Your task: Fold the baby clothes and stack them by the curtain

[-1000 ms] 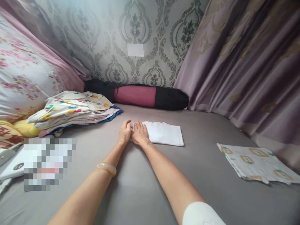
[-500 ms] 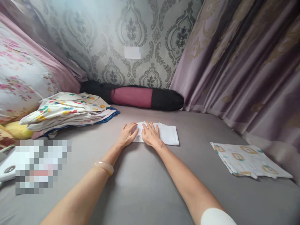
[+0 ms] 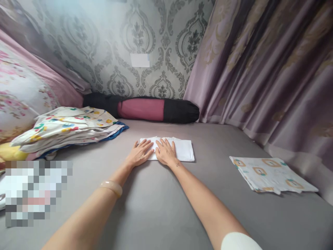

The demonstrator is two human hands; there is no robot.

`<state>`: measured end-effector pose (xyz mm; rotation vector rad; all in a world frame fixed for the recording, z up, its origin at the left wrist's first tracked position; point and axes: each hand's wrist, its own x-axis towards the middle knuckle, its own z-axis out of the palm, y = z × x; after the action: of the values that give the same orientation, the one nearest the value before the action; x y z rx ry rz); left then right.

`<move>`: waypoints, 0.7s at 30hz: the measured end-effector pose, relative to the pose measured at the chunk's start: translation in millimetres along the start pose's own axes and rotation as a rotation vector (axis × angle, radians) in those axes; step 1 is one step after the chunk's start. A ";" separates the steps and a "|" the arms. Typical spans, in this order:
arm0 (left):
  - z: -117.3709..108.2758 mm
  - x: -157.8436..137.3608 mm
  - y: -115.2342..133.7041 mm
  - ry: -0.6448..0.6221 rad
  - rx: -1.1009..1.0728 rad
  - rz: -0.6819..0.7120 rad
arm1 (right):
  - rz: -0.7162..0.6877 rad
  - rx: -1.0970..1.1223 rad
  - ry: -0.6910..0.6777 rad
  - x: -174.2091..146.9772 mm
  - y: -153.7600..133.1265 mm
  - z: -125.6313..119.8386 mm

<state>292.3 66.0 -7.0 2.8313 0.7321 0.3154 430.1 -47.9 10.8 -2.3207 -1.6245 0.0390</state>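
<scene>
A white cloth [image 3: 184, 150], folded into a flat rectangle, lies on the grey bed sheet [image 3: 156, 198] in front of me. My left hand [image 3: 139, 152] rests palm down on its left part, fingers spread. Close beside it, my right hand [image 3: 165, 151] lies flat on the cloth's middle, fingers also apart. The right end of the cloth sticks out uncovered. Neither hand grips anything. What kind of garment or cloth it is, I cannot tell.
A folded patterned cloth [image 3: 273, 173] lies at the right. Piled clothes [image 3: 70, 125] sit at the left beside a floral pillow [image 3: 20, 93]. Along the wall stretches a black and maroon roll bag [image 3: 140, 109]. A curtain [image 3: 234, 69] hangs on the right. Blurred-out items lie at the lower left.
My left hand has come down flatter onto the left part of the white cloth, its fingers now spread over it. My right hand stays flat on the cloth. The view has shifted slightly.
</scene>
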 end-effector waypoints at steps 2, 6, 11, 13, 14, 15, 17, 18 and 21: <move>-1.4 -0.3 1.4 -0.011 0.002 -0.006 | -0.002 0.072 -0.065 0.4 4.4 -7.7; -3.2 -0.8 2.8 -0.027 0.006 -0.003 | 0.040 0.107 -0.040 -5.2 23.5 -23.6; -3.3 -0.7 2.8 -0.040 0.017 -0.026 | 0.095 -0.014 -0.017 -17.5 47.2 -21.9; -3.7 -0.6 3.4 -0.045 0.022 -0.033 | 0.089 -0.034 -0.017 -19.2 51.0 -16.8; -4.1 -0.5 3.9 -0.047 0.022 -0.034 | 0.084 -0.041 -0.009 -19.4 51.7 -14.5; -4.5 -0.4 4.4 -0.051 0.020 -0.035 | 0.083 -0.046 -0.002 -19.3 52.1 -12.6; -5.5 -0.1 5.3 -0.057 0.017 -0.040 | 0.084 -0.050 0.003 -18.8 52.0 -10.5; -5.8 0.0 5.7 -0.060 0.015 -0.044 | 0.085 -0.049 0.005 -18.7 51.9 -10.1; -5.9 0.3 5.8 -0.067 0.013 -0.050 | 0.090 -0.041 0.003 -18.7 51.3 -10.3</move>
<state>293.7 62.0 0.1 2.8151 0.7928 0.2072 472.3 -83.5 4.3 -2.4224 -1.5319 0.0220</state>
